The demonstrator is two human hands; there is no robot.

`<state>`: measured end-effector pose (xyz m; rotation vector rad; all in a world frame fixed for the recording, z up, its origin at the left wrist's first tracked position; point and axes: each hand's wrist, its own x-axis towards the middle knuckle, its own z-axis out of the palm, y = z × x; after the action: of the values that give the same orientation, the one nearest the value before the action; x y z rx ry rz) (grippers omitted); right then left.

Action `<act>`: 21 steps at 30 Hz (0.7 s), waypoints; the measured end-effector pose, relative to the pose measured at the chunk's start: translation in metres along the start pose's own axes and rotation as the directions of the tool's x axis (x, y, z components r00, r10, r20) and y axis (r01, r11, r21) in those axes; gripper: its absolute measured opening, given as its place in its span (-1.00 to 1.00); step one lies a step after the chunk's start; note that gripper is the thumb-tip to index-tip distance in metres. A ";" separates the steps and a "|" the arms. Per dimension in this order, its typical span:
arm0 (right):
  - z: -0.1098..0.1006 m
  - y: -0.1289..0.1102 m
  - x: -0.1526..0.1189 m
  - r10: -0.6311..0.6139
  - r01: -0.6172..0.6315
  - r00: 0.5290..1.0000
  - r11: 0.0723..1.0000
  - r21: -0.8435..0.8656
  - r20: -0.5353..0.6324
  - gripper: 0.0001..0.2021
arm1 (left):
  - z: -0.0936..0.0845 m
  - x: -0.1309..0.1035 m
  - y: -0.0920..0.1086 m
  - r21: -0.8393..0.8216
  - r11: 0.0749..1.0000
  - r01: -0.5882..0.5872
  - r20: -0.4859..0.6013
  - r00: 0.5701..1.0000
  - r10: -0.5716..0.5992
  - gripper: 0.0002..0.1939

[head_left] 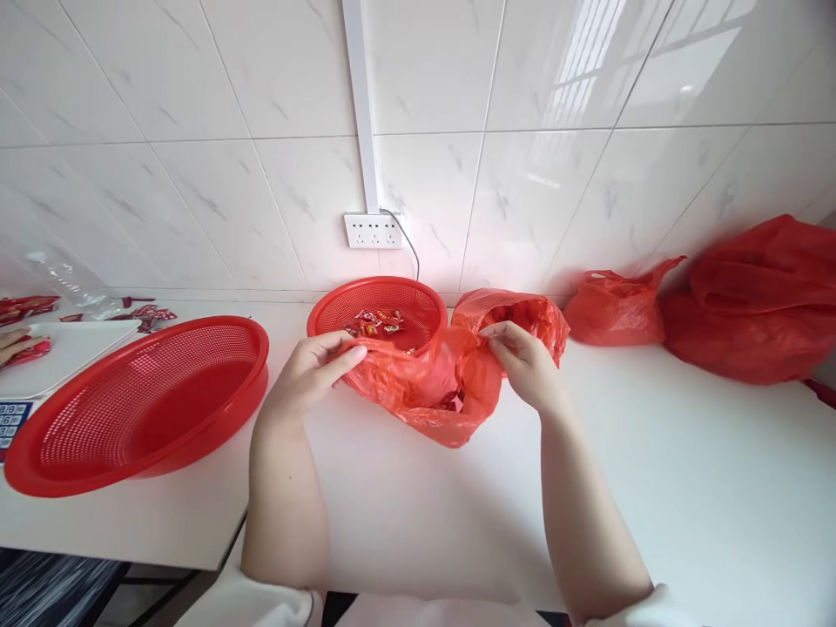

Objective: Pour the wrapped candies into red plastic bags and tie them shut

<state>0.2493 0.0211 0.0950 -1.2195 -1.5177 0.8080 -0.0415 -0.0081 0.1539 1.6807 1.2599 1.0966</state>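
Observation:
A thin red plastic bag is stretched between my two hands above the white table. My left hand pinches its left edge between thumb and fingers. On the other side, my right hand grips the bag's upper right edge. Through the film, some dark red wrapped pieces show near the bottom of the bag. Right behind it stands a red plastic basket with several wrapped candies inside; the bag hides its front. Another red bag, its mouth gaping, sits beside my right hand.
A large red basket stands at the left. Past it are a white scale, another person's hand holding a red packet, and a clear bottle. Tied red bags lie back right. A socket strip is on the wall.

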 end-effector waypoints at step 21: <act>0.038 -0.017 -0.033 0.229 0.264 0.879 0.498 -0.826 0.419 -0.76 | 0.010 0.013 -0.002 -0.138 0.974 -0.180 -0.364 0.924 0.119 -0.84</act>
<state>0.2085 -0.0127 0.0907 -1.8017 -2.5418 0.2554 -0.0311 0.0040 0.1514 1.5134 1.2263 1.6109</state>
